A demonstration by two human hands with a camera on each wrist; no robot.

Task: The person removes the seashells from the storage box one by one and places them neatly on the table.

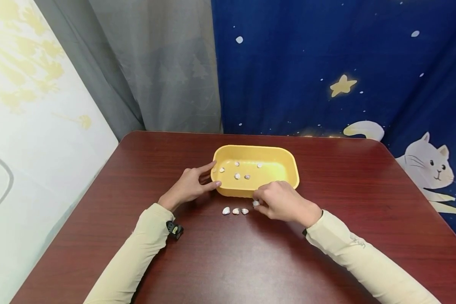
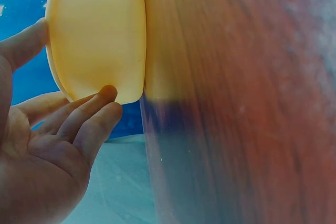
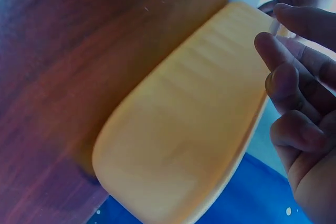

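A yellow tub [image 1: 255,192] holds several small pale shells, among them one shell [image 1: 237,176] near its front wall. The left hand [image 1: 190,184] touches the tub's left end, thumb and fingers spread along the rim; in the left wrist view this hand [image 2: 58,145] has relaxed fingers against the yellow wall [image 2: 100,35]. In front of the tub, the right hand [image 1: 283,202] pinches a whitish shell [image 1: 256,203] close to the table. From the right wrist, the fingers of that hand [image 3: 302,87] look bent beside the tub [image 3: 184,114]; the pinched shell is not clear there.
Three shells lie in a row on the dark red table [image 1: 220,261], left of the right hand: a left one [image 1: 226,210], a middle one [image 1: 236,211] and a right one [image 1: 245,211]. Grey and blue curtains [image 1: 289,67] hang behind the table's far edge.
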